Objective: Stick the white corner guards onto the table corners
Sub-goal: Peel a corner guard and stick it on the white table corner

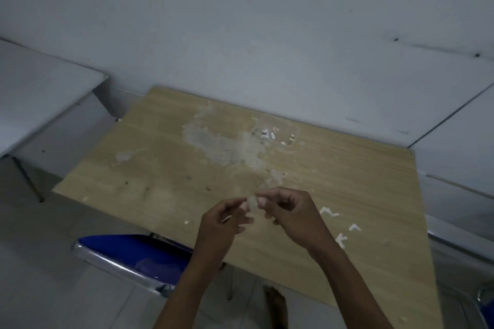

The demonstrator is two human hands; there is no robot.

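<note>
Head camera looks forward-down, near wooden table (165, 157), wall behind.

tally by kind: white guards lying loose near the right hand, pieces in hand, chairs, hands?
White corner guards on the table by the right hand: 3
Translucent piece pinched between both hands: 1
Blue chairs: 1
Hands: 2, left hand, right hand
Total: 7
Small white bits farther back are too blurred to count.
</note>
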